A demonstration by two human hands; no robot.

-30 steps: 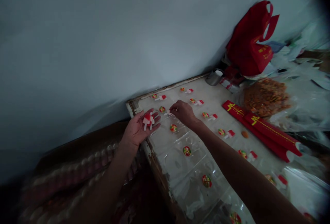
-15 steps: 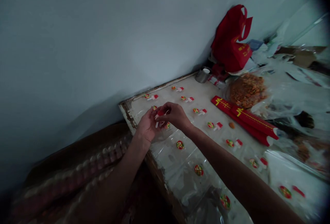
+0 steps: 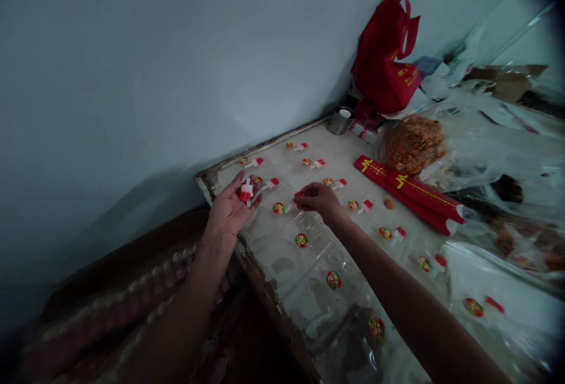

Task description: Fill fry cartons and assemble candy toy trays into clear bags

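My left hand [image 3: 226, 213], palm up at the table's left end, holds small red-and-white pieces [image 3: 246, 191] with narrow white stems. The fingers curl loosely round them. Over the table, my right hand [image 3: 322, 200] pinches another red-and-white piece [image 3: 299, 195], its fingertips low beside a round red-green-yellow label [image 3: 278, 208]. Clear plastic bags [image 3: 289, 263] lie in rows, each showing a round label. In the far rows a red-and-white piece [image 3: 318, 164] lies by each label. Several nearer labels [image 3: 334, 280] have no piece beside them.
The pale table [image 3: 220, 179] has a worn edge against the wall. Two long red packets [image 3: 408, 192], a bag of orange-brown food [image 3: 415, 144], a metal cup [image 3: 339, 121] and a red tote bag [image 3: 388, 60] stand or lie right. Clear containers [image 3: 163, 290] sit below left.
My hands have moved apart. The right one has gone right and down to the bags with a red-and-white piece, while the left has drawn back left. The view has shifted slightly.
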